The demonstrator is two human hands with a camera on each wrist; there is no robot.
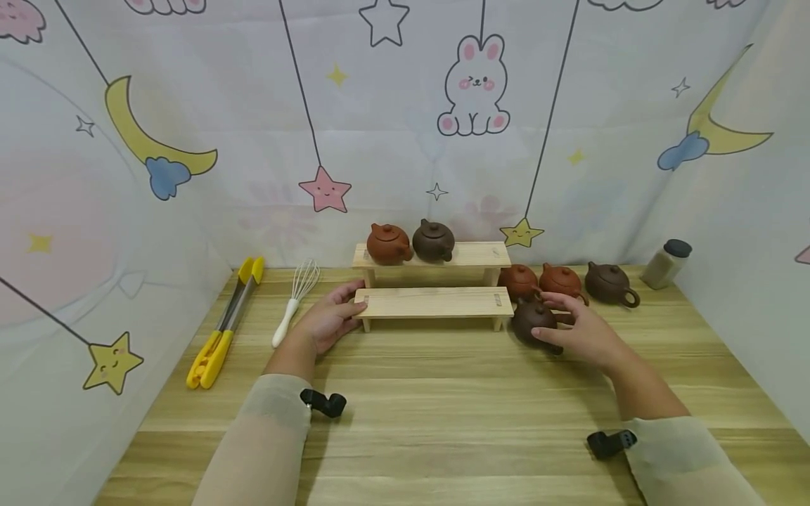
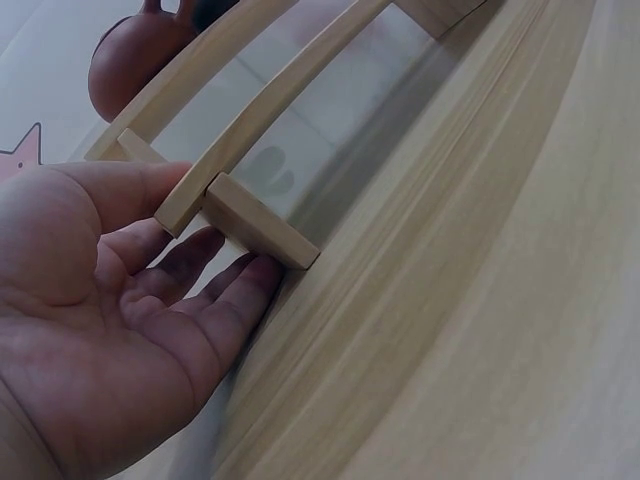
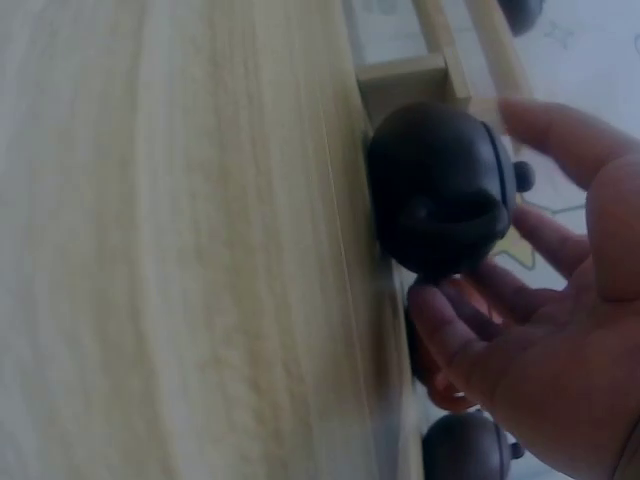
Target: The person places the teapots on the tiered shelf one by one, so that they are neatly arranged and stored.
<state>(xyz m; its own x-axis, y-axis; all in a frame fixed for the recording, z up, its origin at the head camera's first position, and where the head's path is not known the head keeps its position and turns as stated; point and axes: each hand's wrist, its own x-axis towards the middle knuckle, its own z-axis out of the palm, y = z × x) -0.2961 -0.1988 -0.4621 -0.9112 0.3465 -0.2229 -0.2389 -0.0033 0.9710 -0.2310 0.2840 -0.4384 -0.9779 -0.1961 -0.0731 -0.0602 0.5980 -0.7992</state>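
Observation:
My left hand (image 1: pixel 325 322) grips the left end of the lower wooden stand (image 1: pixel 436 302). In the left wrist view its thumb lies at the board's end, with the fingers by the leg (image 2: pixel 258 225). My right hand (image 1: pixel 587 336) holds a dark brown teapot (image 1: pixel 530 325) between thumb and fingers, close to the stand's right end. The right wrist view shows that teapot (image 3: pixel 435 190) beside the stand's leg. On the taller wooden stand (image 1: pixel 481 253) behind sit a reddish-brown teapot (image 1: pixel 387 246) and a dark brown one (image 1: pixel 434 242).
Behind my right hand stand two reddish-brown teapots, one nearer the stand (image 1: pixel 520 279) and another (image 1: pixel 562 280). Farther right are a dark teapot (image 1: pixel 609 282) and a black-capped jar (image 1: pixel 667 266). Yellow-handled tongs (image 1: pixel 226 323) and a white-handled whisk (image 1: pixel 296 302) lie at left. A printed curtain (image 1: pixel 405 105) backs the table.

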